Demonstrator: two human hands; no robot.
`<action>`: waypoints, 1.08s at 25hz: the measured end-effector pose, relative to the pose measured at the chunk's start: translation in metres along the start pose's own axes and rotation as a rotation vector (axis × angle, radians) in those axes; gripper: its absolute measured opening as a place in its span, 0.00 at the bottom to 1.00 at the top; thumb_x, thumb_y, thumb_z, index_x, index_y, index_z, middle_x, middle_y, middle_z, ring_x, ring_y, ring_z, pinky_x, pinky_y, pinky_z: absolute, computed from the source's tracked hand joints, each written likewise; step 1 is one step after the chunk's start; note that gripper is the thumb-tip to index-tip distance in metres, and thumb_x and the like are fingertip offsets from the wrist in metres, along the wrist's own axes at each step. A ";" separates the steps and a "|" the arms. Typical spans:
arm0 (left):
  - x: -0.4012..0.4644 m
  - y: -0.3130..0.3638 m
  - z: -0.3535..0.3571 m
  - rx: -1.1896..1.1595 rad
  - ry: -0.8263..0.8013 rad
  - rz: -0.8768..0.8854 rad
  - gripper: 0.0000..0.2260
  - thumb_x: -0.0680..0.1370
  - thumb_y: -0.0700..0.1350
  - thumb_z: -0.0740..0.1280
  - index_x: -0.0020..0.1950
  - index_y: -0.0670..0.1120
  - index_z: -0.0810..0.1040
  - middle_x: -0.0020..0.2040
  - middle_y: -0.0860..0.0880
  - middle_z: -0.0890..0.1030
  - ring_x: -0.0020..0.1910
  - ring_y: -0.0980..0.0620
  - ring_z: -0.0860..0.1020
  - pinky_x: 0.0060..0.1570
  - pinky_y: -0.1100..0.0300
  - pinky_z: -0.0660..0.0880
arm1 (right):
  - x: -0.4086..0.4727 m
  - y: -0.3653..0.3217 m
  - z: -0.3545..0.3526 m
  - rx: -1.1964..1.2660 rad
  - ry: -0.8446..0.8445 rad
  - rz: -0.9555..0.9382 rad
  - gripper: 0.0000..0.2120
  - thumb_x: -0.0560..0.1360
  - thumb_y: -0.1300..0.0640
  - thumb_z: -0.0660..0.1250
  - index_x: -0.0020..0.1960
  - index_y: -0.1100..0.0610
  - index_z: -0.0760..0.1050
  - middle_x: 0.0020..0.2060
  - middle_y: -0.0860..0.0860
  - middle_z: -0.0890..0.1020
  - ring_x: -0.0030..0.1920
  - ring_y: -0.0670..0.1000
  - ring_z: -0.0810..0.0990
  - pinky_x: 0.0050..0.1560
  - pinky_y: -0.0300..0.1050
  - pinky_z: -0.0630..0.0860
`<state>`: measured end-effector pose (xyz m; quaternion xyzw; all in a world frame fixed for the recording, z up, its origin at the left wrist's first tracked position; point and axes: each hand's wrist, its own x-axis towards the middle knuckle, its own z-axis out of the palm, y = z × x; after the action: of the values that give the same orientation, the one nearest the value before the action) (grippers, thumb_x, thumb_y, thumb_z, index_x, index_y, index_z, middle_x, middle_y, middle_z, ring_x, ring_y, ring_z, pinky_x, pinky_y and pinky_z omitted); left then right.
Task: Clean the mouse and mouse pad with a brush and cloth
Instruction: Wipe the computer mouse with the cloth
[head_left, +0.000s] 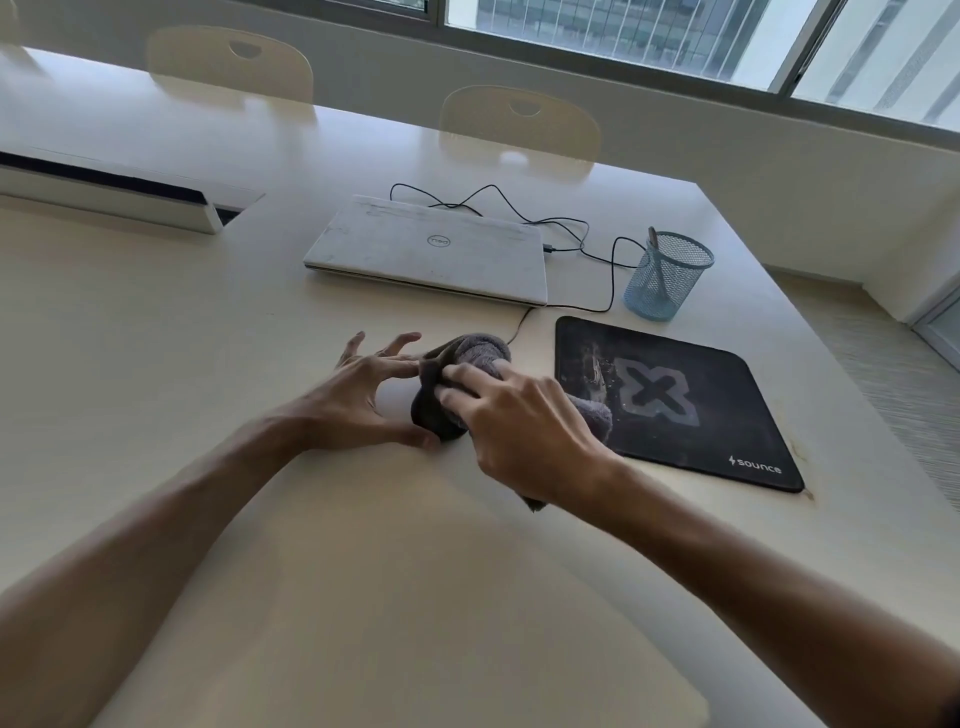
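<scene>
Our right hand (519, 415) grips the cloth (467, 364), probably wrapping the mouse. Left hand (358, 395) steadies it, fingers spread. Mouse pad (675, 405) lies at three o'clock, nearer the right

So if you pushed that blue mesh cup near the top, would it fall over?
Probably, yes. The blue mesh cup stands upright and taller than it is wide, so a high push could tip it. Being see-through wire mesh, it is likely light. The stick-like thing leaning inside might add to the wobble. On its round side, it could roll.
</scene>
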<state>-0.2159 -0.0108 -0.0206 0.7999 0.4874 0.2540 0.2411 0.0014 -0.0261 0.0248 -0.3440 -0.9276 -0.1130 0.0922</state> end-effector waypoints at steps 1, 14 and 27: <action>0.000 0.000 0.000 0.002 0.003 0.005 0.37 0.63 0.67 0.72 0.70 0.59 0.70 0.73 0.60 0.67 0.76 0.65 0.50 0.72 0.41 0.35 | -0.006 -0.003 -0.001 0.020 0.007 -0.043 0.18 0.73 0.62 0.69 0.62 0.54 0.82 0.64 0.52 0.81 0.46 0.56 0.81 0.32 0.47 0.78; 0.002 -0.004 0.000 -0.018 0.042 0.020 0.32 0.60 0.65 0.74 0.63 0.58 0.77 0.68 0.68 0.70 0.76 0.65 0.51 0.72 0.44 0.33 | 0.002 -0.007 -0.012 0.113 -0.085 -0.185 0.16 0.76 0.59 0.64 0.61 0.55 0.82 0.58 0.51 0.84 0.49 0.56 0.81 0.40 0.46 0.76; 0.002 -0.002 -0.001 0.022 0.043 0.016 0.39 0.61 0.65 0.73 0.71 0.62 0.67 0.71 0.61 0.69 0.75 0.66 0.50 0.71 0.43 0.31 | -0.036 -0.030 0.003 0.037 -0.072 0.063 0.26 0.70 0.57 0.72 0.67 0.57 0.79 0.66 0.55 0.80 0.50 0.58 0.83 0.40 0.49 0.82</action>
<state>-0.2170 -0.0084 -0.0208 0.8007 0.4889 0.2676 0.2195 0.0076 -0.0696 0.0082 -0.3751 -0.9209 -0.0805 0.0687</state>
